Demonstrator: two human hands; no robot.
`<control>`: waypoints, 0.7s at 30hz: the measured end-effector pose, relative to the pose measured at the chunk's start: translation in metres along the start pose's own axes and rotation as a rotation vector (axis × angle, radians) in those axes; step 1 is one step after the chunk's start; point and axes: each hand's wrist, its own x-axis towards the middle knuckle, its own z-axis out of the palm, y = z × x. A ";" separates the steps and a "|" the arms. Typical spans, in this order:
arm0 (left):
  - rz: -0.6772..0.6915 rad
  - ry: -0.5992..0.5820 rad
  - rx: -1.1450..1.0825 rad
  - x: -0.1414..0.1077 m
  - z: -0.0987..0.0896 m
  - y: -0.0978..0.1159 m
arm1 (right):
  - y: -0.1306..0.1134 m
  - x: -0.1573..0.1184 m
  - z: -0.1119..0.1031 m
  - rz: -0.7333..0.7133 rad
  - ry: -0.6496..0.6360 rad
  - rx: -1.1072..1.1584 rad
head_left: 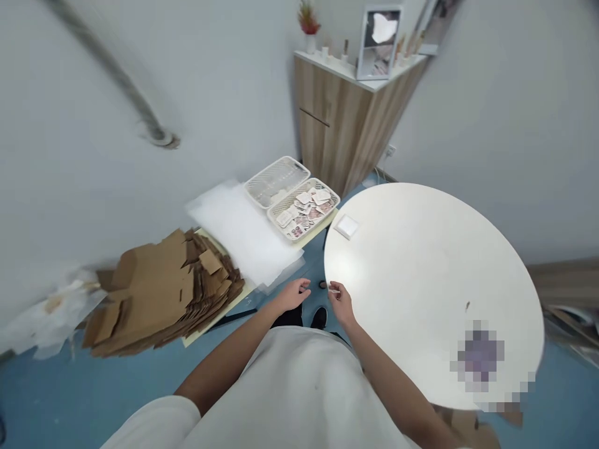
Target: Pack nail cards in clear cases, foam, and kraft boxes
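My left hand (294, 294) hangs in the gap between the side table and the round white table (435, 262), its fingers curled apart with nothing between them. At the round table's left edge, my right hand (340, 301) has its fingers pinched on a small whitish thing too small to name. A flat white square item (347, 226) lies on the round table near its upper left edge. White translucent sheets (243, 231) lie on the side table, beyond my left hand. Next to them is an open white basket (271, 215) holding many small printed cards (309, 209).
Flattened brown cardboard (154, 280) is stacked at the left, with crumpled clear plastic (56, 308) beside it. A wooden cabinet (332, 118) stands in the corner, bearing a framed picture (380, 43) and a plant (309, 22). Something pixelated (480, 355) lies on the round table's lower right.
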 end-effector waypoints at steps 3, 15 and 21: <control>-0.035 0.091 -0.014 -0.029 -0.016 -0.012 | -0.007 0.004 0.021 -0.072 -0.189 -0.001; 0.116 0.494 0.064 -0.139 -0.121 -0.050 | -0.100 0.017 0.147 -0.279 -0.604 -0.364; -0.251 0.705 0.437 -0.190 -0.183 -0.115 | -0.155 -0.012 0.244 -0.574 -0.552 -0.657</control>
